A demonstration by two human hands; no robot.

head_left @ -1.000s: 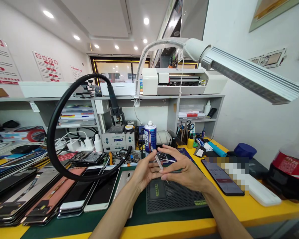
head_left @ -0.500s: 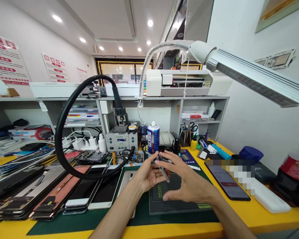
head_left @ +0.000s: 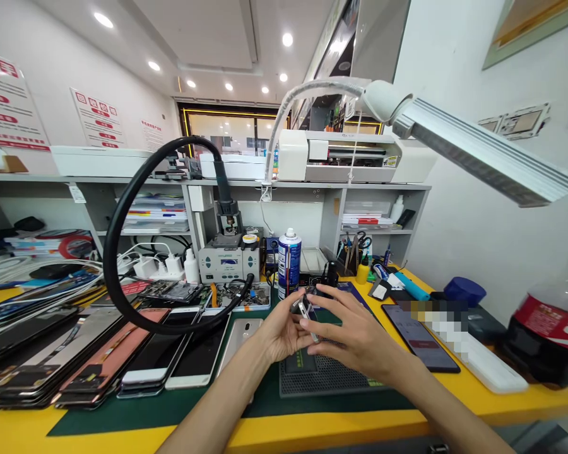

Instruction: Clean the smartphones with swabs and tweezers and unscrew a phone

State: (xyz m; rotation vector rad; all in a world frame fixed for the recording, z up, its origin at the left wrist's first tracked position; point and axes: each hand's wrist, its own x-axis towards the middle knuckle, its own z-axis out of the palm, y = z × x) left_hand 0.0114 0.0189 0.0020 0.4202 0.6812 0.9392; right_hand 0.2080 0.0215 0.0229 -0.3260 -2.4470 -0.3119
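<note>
A thin phone-like piece with a bright silver edge (head_left: 305,310) is held up above the mat, seen nearly edge-on. My left hand (head_left: 280,331) is closed on it from the left, with the thumb at its top end. From the other side my right hand (head_left: 360,334) has its fingertips and thumb against it. Fingers cover much of the piece, so its face is hidden. Beneath the hands lies a dark ridged repair mat (head_left: 331,378). A blue spray can (head_left: 289,261) stands just behind them.
Phones and phone screens (head_left: 194,359) lie in stacks to the left. A black hose (head_left: 116,252) loops from the hot-air station (head_left: 230,261). On the right are a dark phone (head_left: 419,340), a white slab (head_left: 497,366) and a cola bottle (head_left: 549,328). A lamp (head_left: 483,151) hangs above.
My right hand has closed in, bringing its fingers and thumb onto the piece. The piece has turned slightly and shows more of its silver edge. The view has shifted a little.
</note>
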